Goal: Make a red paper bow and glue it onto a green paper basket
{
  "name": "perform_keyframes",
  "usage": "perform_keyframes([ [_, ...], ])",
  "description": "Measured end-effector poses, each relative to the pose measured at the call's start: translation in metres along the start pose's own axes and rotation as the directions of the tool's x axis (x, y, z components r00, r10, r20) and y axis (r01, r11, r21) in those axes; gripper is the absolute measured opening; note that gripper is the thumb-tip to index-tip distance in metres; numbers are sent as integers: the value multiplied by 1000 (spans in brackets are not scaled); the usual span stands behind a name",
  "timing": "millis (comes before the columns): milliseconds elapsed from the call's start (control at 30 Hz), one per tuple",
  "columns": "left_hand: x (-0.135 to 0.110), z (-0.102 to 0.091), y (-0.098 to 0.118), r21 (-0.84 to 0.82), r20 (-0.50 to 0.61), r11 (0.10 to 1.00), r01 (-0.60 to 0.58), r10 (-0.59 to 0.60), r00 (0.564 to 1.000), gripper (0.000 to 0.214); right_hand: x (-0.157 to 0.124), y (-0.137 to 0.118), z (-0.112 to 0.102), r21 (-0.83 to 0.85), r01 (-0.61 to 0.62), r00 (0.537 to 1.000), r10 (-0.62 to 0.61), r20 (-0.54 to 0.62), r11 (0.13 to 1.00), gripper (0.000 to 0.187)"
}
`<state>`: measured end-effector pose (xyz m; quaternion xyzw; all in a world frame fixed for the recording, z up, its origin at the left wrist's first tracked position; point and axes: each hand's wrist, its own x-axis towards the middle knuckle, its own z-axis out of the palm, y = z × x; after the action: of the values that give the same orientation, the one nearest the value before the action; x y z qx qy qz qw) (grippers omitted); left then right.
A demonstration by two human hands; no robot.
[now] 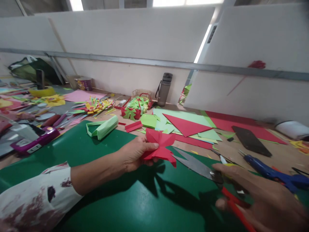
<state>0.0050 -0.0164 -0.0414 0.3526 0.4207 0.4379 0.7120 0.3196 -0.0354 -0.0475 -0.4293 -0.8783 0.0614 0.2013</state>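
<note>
My left hand [135, 154] is closed on a folded red paper piece [161, 146], held just above the green cutting mat [108, 199]. My right hand [260, 199] grips red-handled scissors [200, 167] at the lower right. Their grey blades are shut and point left toward the red paper, with the tip a short way from it. A white patterned sleeve covers my left forearm.
Green and red paper sheets [188, 125] lie beyond the mat, with a rolled green strip [102, 127], a basket of paper bows [136, 108], a grey bottle [165, 88], a black phone [251, 140] and a blue glue gun [272, 172]. Craft clutter fills the left side.
</note>
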Motion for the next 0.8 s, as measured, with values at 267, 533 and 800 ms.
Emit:
perform_keyframes([
  [267, 2, -1, -4, 30, -30, 999, 24, -23, 999, 11, 9, -7, 3, -445, 171, 972, -225, -72, 879, 46],
  [533, 2, 2, -12, 24, -58, 1000, 10, -9, 998, 15, 18, -20, 7, -435, 257, 942, -325, -87, 863, 34],
  [800, -2, 4, -9, 33, 1, 999, -25, 25, 1000, 19, 17, -19, 13, -266, 237, 967, -252, -25, 934, 46],
])
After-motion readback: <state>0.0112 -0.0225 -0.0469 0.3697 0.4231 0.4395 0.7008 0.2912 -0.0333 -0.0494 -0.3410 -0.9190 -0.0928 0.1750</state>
